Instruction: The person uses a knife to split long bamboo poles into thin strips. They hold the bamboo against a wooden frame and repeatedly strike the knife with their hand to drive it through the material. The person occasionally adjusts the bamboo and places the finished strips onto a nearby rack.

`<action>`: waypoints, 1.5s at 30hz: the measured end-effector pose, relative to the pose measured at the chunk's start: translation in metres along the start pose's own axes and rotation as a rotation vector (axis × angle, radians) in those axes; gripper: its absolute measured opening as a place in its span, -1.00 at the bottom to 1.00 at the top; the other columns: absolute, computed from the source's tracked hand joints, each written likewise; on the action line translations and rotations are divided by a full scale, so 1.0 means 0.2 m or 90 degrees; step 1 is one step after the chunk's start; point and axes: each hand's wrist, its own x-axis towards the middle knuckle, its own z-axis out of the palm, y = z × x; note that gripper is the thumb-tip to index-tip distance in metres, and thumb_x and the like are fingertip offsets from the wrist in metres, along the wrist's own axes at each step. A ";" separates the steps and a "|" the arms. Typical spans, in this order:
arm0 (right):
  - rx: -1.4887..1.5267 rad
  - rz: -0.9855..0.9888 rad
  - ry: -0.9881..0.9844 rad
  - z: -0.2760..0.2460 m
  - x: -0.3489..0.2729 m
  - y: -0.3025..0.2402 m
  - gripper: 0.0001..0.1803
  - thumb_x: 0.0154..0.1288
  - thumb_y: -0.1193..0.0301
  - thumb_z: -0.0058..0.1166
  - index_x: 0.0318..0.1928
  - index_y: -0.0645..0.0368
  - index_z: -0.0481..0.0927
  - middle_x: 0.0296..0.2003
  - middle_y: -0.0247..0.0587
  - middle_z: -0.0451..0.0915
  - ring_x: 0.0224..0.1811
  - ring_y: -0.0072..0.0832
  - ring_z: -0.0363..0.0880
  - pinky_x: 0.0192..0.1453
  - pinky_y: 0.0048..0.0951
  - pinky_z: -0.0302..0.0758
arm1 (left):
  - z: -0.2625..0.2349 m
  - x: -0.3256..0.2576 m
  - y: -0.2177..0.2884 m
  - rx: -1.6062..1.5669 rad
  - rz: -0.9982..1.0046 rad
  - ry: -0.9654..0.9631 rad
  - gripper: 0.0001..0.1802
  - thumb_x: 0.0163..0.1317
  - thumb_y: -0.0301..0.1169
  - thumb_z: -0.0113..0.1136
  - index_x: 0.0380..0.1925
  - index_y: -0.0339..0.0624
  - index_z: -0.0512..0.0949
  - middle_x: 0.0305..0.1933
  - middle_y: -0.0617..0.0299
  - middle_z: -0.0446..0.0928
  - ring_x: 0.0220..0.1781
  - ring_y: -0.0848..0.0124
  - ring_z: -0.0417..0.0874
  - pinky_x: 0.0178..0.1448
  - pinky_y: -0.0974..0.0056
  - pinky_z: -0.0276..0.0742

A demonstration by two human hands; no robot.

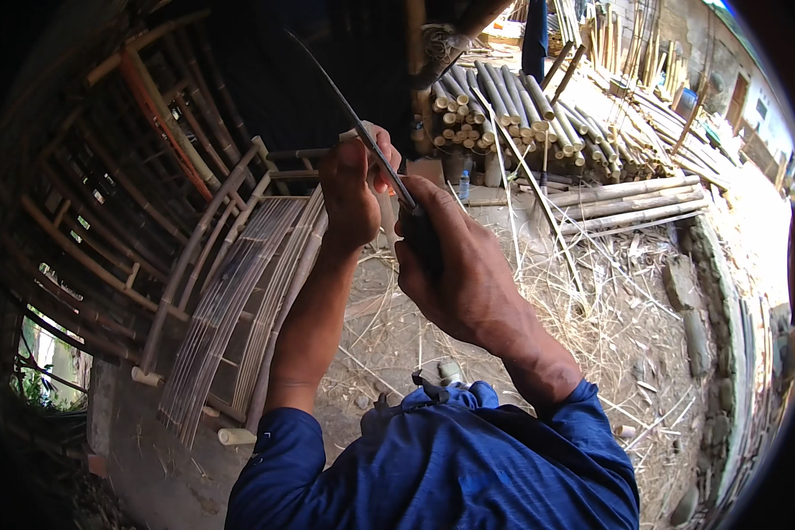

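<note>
My right hand (468, 274) is wrapped round the dark handle of a long knife (382, 162). The thin, slightly curved blade points up and to the left, edge-on to me. Close beside the blade is my left hand (352, 190), raised with its fingers curled in. A small pale bit shows by its fingertips, but what it grips is mostly hidden behind the thumb and blade. Both hands are held up in front of my body, above the littered ground.
A bamboo bench (238, 274) with a slatted seat stands at my left. Cut bamboo poles (503, 102) are stacked ahead, with thicker poles (632, 205) lying nearer. Shavings and thin strips (556, 291) cover the ground at right. A plastic bottle (465, 185) stands by the stack.
</note>
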 end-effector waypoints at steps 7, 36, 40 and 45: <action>-0.043 -0.012 0.010 -0.01 -0.03 0.02 -0.30 0.19 0.51 0.10 0.36 0.19 0.20 -0.04 0.20 0.52 -0.15 0.19 0.59 -0.15 0.03 0.58 | 0.04 -0.01 -0.02 -0.052 0.018 0.001 -0.33 0.38 0.27 -0.09 -0.45 -0.19 0.40 -0.57 0.38 0.29 -0.58 0.63 0.25 -0.49 0.46 0.13; -0.115 0.151 -0.028 -0.14 0.05 -0.16 -0.66 0.31 0.48 0.07 0.03 0.29 0.32 -0.44 0.18 0.55 -0.37 0.16 0.56 -0.30 0.04 0.40 | -0.05 0.99 0.57 0.981 0.271 -0.195 -0.51 0.47 -0.08 -0.06 0.25 -0.10 0.42 0.18 0.04 0.52 0.20 0.14 0.51 0.31 0.00 0.35; -0.116 0.185 -0.020 -0.17 0.00 -0.10 -0.66 0.32 0.46 0.06 0.03 0.30 0.32 -0.45 0.19 0.56 -0.37 0.18 0.56 -0.27 0.07 0.39 | 0.29 0.87 0.57 0.771 0.287 -0.249 -0.34 0.50 0.04 -0.15 0.45 -0.09 0.20 0.35 -0.16 0.34 0.45 -0.08 0.25 0.52 0.01 0.09; -0.113 0.167 -0.029 -0.08 -0.03 -0.11 -0.74 0.33 0.45 0.02 -0.08 0.34 0.33 -0.48 0.25 0.54 -0.39 0.21 0.55 -0.28 0.06 0.40 | 0.21 0.87 0.33 0.872 0.570 -0.179 -0.58 0.47 -0.02 -0.08 0.22 0.17 0.47 0.28 0.24 0.48 0.35 0.24 0.43 0.36 -0.48 0.09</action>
